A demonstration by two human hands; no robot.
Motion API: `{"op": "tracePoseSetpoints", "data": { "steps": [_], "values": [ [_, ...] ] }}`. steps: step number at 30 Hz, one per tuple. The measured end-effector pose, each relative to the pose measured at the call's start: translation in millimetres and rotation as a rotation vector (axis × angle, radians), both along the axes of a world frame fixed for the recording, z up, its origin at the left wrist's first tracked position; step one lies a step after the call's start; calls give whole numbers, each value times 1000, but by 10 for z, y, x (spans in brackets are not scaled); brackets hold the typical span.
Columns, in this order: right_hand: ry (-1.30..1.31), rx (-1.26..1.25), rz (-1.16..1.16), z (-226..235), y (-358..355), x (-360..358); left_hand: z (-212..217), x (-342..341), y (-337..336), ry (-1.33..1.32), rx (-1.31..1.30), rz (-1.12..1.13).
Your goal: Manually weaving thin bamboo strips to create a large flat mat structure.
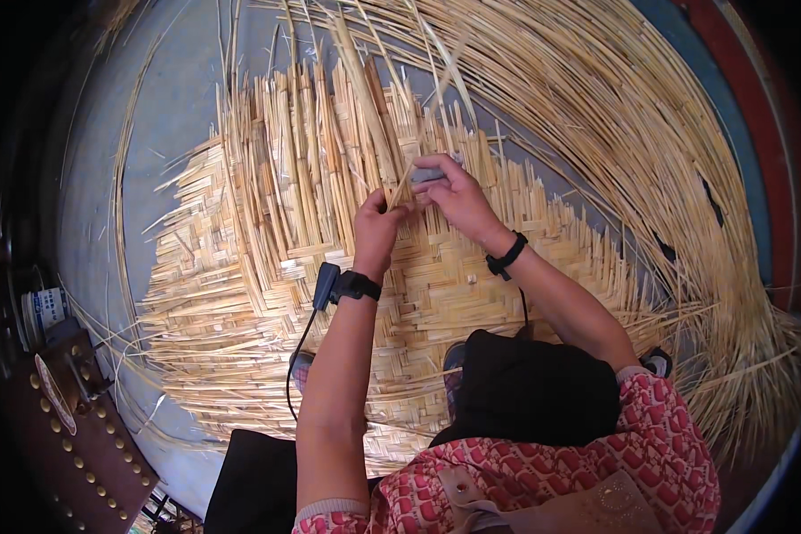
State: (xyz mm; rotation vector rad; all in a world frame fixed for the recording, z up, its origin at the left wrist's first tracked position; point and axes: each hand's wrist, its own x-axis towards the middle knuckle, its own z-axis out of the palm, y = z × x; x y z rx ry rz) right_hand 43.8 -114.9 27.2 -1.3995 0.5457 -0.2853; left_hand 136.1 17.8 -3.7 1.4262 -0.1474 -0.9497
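Note:
A large woven straw mat lies on the grey floor, its far edge still loose upright strips. My left hand pinches a thin straw strip above the mat's weave. My right hand is closed around a small grey tool and touches the same strip from the right. Both wrists carry black bands, the left one with a small device and a cable hanging down.
A big heap of loose long straw curves along the right and far side. At the left edge stand a brown studded object and a small white container. Bare grey floor shows far left.

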Motion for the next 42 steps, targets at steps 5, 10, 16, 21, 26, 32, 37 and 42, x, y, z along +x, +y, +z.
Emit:
{"op": "tracePoseSetpoints", "data": {
  "steps": [5,10,16,21,26,32,37,42],
  "values": [
    [406,-117,460,-96,49,79,194,208,335,-486,149,-47],
    [321,122,468,-132,102,59,223,370,293,-183,184,123],
    [142,36,370,-308,96,34,192,333,148,-231,230,261],
    [317,-69,310,-262,43,-51,233,308,50,-162,256,169],
    [82,-1063,795,534,361,-52,202,296,361,-21,227,-256],
    [321,-1367,481,-42,-161,-461,217,72,970,-1096,760,42],
    [385,-1159,466,-24,-33,-265,77,-126,1208,-1134,754,-364],
    [400,-1069,515,130,-135,-533,249,-164,1117,-1235,1083,-823]
  ]
}}
